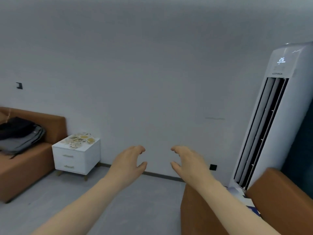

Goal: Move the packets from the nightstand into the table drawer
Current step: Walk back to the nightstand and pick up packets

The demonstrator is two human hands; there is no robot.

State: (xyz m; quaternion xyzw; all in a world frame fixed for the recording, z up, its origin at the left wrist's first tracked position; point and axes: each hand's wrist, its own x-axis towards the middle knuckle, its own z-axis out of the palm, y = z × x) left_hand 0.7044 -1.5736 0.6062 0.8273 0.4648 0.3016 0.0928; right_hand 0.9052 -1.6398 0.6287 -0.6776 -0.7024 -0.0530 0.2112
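Both hands are stretched out in front of the person with nothing in them: the left hand (129,161) and the right hand (188,160) face each other, fingers loosely curled and spread apart. The packets (79,139) lie in a loose heap on top of the white nightstand (76,158), far off to the left and well apart from both hands. An orange sofa (25,168) with dark bags (18,134) stands left of the nightstand, and a tall white air conditioner (264,116) stands at the right.

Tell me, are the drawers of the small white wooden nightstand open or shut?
Shut. Both drawer fronts sit flush with the face of the white nightstand; no gap shows.
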